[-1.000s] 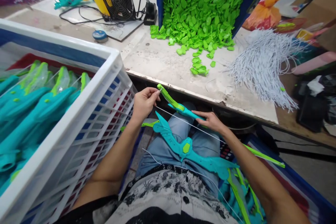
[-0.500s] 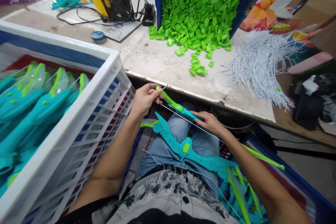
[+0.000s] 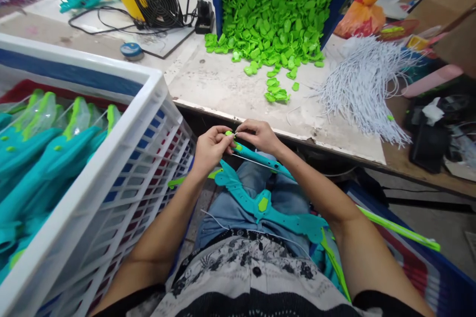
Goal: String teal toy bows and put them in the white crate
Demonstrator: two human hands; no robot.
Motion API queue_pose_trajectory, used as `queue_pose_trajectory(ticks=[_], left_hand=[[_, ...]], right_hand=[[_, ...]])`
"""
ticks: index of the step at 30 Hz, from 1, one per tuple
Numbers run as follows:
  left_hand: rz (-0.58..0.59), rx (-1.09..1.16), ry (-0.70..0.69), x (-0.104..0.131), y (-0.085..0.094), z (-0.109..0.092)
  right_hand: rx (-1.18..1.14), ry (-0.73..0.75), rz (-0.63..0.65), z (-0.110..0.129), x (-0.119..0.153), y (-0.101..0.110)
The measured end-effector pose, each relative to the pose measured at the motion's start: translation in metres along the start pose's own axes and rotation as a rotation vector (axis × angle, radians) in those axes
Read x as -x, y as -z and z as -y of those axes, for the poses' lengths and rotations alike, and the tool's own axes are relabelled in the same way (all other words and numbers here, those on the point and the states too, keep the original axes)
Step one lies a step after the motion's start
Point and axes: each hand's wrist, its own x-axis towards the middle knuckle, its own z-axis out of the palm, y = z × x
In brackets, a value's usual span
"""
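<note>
My left hand (image 3: 212,147) is closed in a pinch on the green tip of a teal and green toy bow (image 3: 256,156). This bow slants down to the right, partly behind my right forearm. Beside that tip, my right hand (image 3: 258,136) pinches the end of a white cord (image 3: 235,133). The cord's length runs along the bow below my hands. A second toy bow (image 3: 238,193), teal with a green centre piece, lies across my lap, its loose white string (image 3: 213,219) hanging near my waist. My fingers partly hide the green tip.
A white crate (image 3: 156,89) of teal and green toy bows stands at my left. On the table (image 3: 223,91) are a blue bin (image 3: 216,5) spilling green plastic pieces (image 3: 275,20), a bundle of white cords (image 3: 364,84), and a black fan (image 3: 154,0). Its front edge is just beyond my hands.
My right hand has left the bow's teal middle and moved up and left to the green tip, where it now pinches the cord end. My left hand still grips the tip, slightly lower.
</note>
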Motion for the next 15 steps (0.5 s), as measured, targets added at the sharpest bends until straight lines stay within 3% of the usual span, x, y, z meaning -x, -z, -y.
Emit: queue_pose_trajectory(ticks=[5,8,10,12,15], left_hand=[[0.001,-0.183,-0.035,0.005,-0.002,-0.002],[-0.128,-0.549,-0.256,0.012,-0.004,-0.004],[-0.143,-0.662,-0.399,0.019,-0.008,-0.004],[0.000,-0.595,-0.424,0.027,-0.017,-0.003],[0.278,-0.447,-0.302,0.032,-0.033,-0.001]], right_hand=[[-0.065,-0.029,-0.014,0.011,0.011,0.003],[-0.049,-0.084,-0.127,0.006,0.013,0.005],[-0.064,-0.170,-0.253,-0.005,0.009,0.008],[-0.078,-0.254,-0.392,-0.014,0.004,0.015],[-0.070,-0.228,-0.611,-0.005,0.006,0.025]])
